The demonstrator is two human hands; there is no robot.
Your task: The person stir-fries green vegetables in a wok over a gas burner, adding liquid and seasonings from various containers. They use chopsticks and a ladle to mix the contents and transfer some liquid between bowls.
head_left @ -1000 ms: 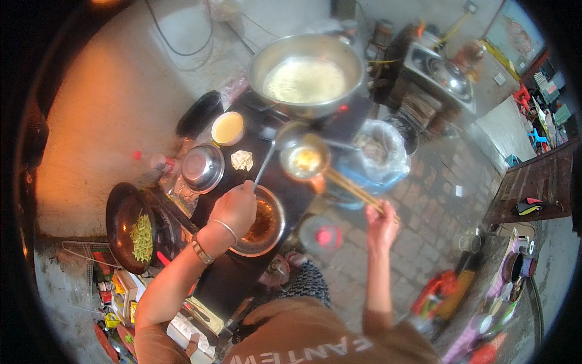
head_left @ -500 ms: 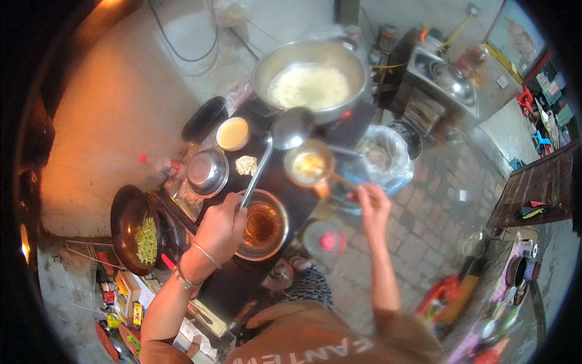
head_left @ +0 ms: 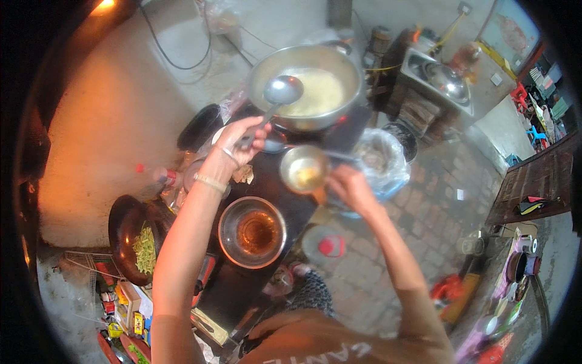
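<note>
My left hand point(head_left: 245, 136) is closed around the handle of a steel ladle point(head_left: 285, 90), whose bowl hangs over the large steel pot point(head_left: 257, 70) of pale, cloudy contents. My right hand point(head_left: 348, 185) is closed at the right side of a small pan point(head_left: 294, 161) with yellow food in it; what the fingers grip is hidden. Nearer me on the dark counter point(head_left: 212, 291) sits a steel bowl point(head_left: 227, 218) of brown liquid. A crumpled pale lump point(head_left: 242, 174) lies beside my left forearm, which partly covers another bowl.
A dark wok point(head_left: 127, 236) of green strips and a red-capped bottle point(head_left: 167, 177) are at the left. A bag-lined bucket point(head_left: 391, 176) and pink-lidded container point(head_left: 327, 246) stand right of the counter. A steel sink point(head_left: 424, 73) is behind, and a crowded shelf point(head_left: 503, 291) is far right.
My left hand has moved up and away with the ladle, now over the large pot. My right hand has moved up and left to the small pan; the chopsticks it held are no longer visible.
</note>
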